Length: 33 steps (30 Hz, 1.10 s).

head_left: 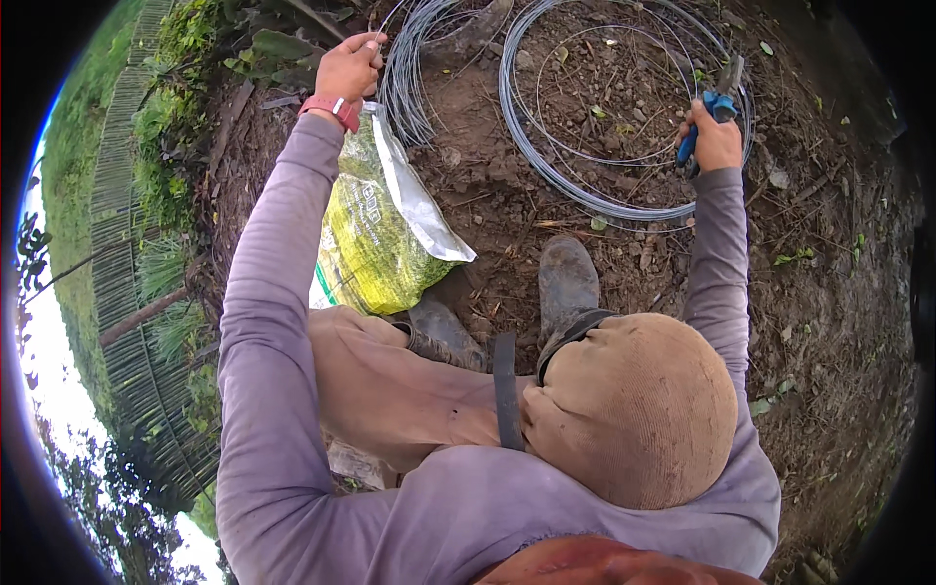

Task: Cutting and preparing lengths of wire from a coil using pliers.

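Note:
My left hand [348, 70], with a red watch on its wrist, is closed in a pinch on a thin wire [393, 16] at the upper left. Close beside it lies a bundle of grey wire [402, 90]. In my right hand [720, 144] is a pair of pliers [720, 103] with blue handles, its jaws pointing away from me. Under and around the pliers a large round coil of wire [585, 196] rests on the soil, with a looser strand curving inside it. Whether the pliers touch the coil I cannot tell.
A yellow-green and white sack [370, 234] lies below my left hand, next to my boots [568, 278]. Brown soil [819, 292] with leaves and twigs surrounds me. Green plants [171, 166] and a long slatted structure [127, 224] run along the left.

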Each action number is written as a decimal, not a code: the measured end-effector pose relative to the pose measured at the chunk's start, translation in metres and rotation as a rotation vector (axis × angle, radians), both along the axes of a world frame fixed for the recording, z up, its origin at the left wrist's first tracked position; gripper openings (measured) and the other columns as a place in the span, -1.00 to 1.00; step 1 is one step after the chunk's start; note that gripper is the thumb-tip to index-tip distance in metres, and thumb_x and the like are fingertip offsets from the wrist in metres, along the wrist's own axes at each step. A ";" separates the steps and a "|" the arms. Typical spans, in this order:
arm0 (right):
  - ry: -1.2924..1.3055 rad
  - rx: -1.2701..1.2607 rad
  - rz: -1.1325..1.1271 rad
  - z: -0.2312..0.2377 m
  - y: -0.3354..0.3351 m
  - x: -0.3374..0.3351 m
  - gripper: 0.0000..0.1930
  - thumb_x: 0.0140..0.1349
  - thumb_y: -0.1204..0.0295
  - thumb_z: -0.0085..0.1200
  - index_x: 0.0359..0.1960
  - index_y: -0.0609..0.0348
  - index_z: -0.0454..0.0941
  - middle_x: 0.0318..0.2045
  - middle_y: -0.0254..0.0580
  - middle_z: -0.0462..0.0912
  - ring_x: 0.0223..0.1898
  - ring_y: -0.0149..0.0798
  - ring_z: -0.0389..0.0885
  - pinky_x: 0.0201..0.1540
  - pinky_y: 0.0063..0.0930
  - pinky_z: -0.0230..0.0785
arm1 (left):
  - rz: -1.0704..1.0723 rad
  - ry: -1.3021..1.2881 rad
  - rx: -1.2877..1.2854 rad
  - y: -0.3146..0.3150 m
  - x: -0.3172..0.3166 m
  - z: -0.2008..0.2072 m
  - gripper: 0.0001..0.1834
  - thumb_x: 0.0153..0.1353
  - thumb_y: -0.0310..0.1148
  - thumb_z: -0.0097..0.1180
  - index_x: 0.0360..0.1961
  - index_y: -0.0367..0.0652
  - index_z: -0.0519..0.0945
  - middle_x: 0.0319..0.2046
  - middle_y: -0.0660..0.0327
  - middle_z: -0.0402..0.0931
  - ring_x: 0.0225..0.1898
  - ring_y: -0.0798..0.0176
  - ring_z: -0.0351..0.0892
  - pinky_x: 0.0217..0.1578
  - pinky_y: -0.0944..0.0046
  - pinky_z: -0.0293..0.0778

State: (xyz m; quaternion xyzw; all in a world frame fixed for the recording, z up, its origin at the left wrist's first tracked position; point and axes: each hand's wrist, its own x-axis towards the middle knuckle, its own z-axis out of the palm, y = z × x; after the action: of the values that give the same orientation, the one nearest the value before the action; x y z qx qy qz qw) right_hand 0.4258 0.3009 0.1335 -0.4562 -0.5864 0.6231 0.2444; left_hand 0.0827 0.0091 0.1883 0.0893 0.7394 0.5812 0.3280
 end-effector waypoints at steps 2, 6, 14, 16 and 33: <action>0.085 0.008 0.086 0.003 -0.008 -0.003 -0.76 0.23 0.34 0.03 -0.54 0.22 0.42 -0.69 -0.28 0.47 -0.72 -0.36 0.45 -0.67 -0.49 0.32 | 0.055 0.006 0.006 0.001 -0.009 -0.025 -0.78 0.28 -0.41 -0.08 -0.09 -0.20 0.48 -0.63 0.37 0.31 -0.76 0.56 0.11 -0.78 0.50 0.03; 0.093 0.004 0.145 0.010 -0.027 -0.008 -0.78 0.23 0.33 0.02 -0.47 0.24 0.43 -0.67 -0.28 0.48 -0.68 -0.38 0.45 -0.63 -0.51 0.32 | 0.160 0.083 -0.067 0.004 -0.024 -0.068 -0.79 0.28 -0.42 -0.09 -0.09 -0.21 0.47 -0.60 0.30 0.34 -0.72 0.45 0.21 -0.73 0.41 0.20; 0.015 0.043 0.221 0.032 -0.042 -0.004 -0.83 0.23 0.36 0.01 -0.36 0.23 0.41 -0.60 -0.29 0.44 -0.60 -0.40 0.45 -0.56 -0.51 0.35 | -0.335 0.643 -0.909 -0.008 -0.036 -0.093 -0.60 0.17 -0.20 0.06 -0.05 -0.26 0.49 -0.26 -0.02 0.58 -0.31 0.12 0.62 -0.31 0.20 0.51; -0.076 0.104 0.268 0.036 -0.047 -0.005 -0.82 0.23 0.34 0.02 -0.35 0.22 0.40 -0.63 -0.32 0.45 -0.63 -0.42 0.44 -0.56 -0.53 0.33 | -0.188 0.726 -0.758 0.001 -0.019 -0.085 -0.56 0.11 -0.12 0.06 -0.09 -0.21 0.54 -0.14 -0.12 0.53 -0.08 -0.05 0.52 0.01 0.23 0.36; 0.529 -0.393 0.371 0.132 -0.070 0.011 -0.72 0.20 0.44 0.00 -0.10 0.31 0.34 -0.38 -0.14 0.50 -0.44 -0.28 0.52 -0.40 -0.37 0.43 | -0.867 -0.569 0.117 0.121 0.299 -0.049 -0.72 0.23 -0.28 0.01 -0.18 -0.29 0.41 -0.49 0.13 0.53 -0.56 0.29 0.56 -0.52 0.34 0.51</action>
State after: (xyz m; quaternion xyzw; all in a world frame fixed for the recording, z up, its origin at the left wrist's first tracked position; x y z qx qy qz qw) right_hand 0.4365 0.2307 0.2657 -0.2036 -0.4450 0.8537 0.1783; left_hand 0.3816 0.1305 0.1388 0.2441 0.4823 0.4336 0.7210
